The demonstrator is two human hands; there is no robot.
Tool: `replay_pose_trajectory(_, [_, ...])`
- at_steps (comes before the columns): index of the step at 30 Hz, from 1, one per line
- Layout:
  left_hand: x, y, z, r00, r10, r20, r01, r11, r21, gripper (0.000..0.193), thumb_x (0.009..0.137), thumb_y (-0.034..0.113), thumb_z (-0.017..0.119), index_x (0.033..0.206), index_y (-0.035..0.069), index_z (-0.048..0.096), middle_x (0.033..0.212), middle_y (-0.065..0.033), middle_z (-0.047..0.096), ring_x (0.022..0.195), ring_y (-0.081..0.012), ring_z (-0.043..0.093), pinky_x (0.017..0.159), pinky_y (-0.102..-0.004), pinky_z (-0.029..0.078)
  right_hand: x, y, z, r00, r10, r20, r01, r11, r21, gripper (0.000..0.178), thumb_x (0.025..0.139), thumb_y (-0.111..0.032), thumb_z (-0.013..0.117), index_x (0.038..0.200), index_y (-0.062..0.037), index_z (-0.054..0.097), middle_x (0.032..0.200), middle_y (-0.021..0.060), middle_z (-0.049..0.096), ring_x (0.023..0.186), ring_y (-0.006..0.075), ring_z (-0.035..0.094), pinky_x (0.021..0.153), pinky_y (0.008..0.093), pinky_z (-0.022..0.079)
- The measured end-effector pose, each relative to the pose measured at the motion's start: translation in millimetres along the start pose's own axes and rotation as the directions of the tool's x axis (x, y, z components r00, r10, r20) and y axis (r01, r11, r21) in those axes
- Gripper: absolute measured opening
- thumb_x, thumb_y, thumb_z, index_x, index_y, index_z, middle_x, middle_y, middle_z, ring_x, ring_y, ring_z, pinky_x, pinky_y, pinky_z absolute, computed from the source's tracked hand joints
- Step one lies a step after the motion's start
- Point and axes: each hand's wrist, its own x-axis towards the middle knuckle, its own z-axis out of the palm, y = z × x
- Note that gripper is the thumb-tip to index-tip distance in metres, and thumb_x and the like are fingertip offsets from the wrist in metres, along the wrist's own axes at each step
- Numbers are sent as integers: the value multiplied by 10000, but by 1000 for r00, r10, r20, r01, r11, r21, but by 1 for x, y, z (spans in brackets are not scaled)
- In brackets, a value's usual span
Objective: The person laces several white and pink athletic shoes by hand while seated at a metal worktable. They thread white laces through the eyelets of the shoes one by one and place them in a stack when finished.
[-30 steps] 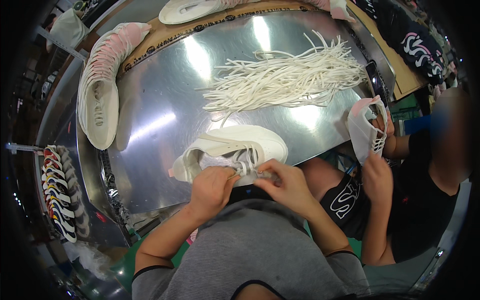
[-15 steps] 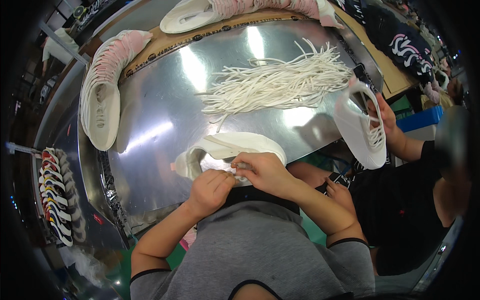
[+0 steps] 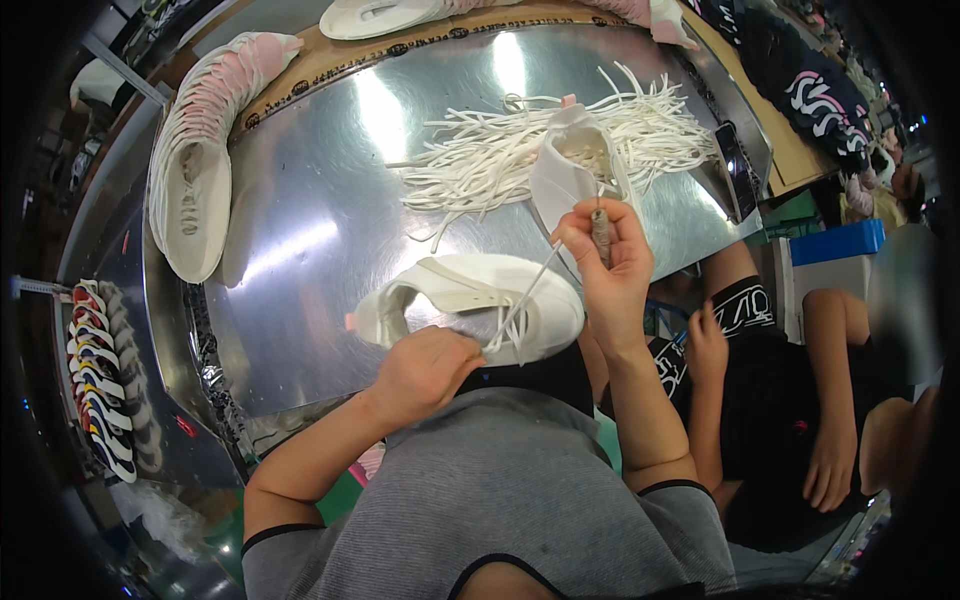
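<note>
The left head-worn fisheye camera looks down from close above the near grey shirt (image 3: 480, 480), facing across the table (image 3: 300, 340) toward its far edge.

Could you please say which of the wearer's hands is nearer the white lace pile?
The right hand, just short of the pile; the left hand is farther back, at the near shoe.

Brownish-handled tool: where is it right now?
In the head view, the brownish-handled tool is right of centre, gripped in the right hand, just below the white shoe overlapping the lace pile.
</note>
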Motion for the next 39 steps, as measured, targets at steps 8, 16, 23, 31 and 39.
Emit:
replay_pose_trajectory(8, [11,10,-20,870,-432,237,473,867,-158,719,895,165,715,1414,-26,256,948,-167,676,844,-296,672,759,-363,521,-39,55,28,964,235,127,-223,969,-103,180,861,-40,726,1014,-1,638,888,35,682,822,46,601,694,211,507])
replay_pose_trajectory(16, [27,8,-18,683,-702,204,723,609,-325,580,925,309,665,1360,12,422,968,-219,656,887,-357,656,779,-387,496,-45,45,29,974,118,191,-65,962,-265,146,871,-59,722,1007,-33,676,872,43,708,713,59,620,627,211,493])
replay_pose_trajectory(23, [19,0,6,679,-734,10,701,644,-306,502,821,325,770,1204,75,564,911,-146,659,783,-262,632,704,-366,485,-54,20,10,893,98,439,140,867,-479,314,876,72,623,1181,-2,598,1013,87,722,822,111,674,712,229,525])
replay_pose_trajectory(31, [22,7,5,661,-750,-9,717,635,-287,460,781,91,814,1162,-8,575,1046,-117,670,892,-152,649,757,-272,513,-56,4,2,938,140,318,83,798,-597,194,895,-149,689,1022,-45,585,795,110,665,671,260,661,586,351,494])
replay_pose_trajectory(39, [24,9,1,723,-690,-42,678,720,-149,446,784,78,807,1151,-30,578,1084,-137,665,933,-178,653,794,-292,513,-51,-1,5,898,125,422,218,706,-674,139,889,-136,663,995,-79,593,784,87,660,725,286,658,614,376,497])
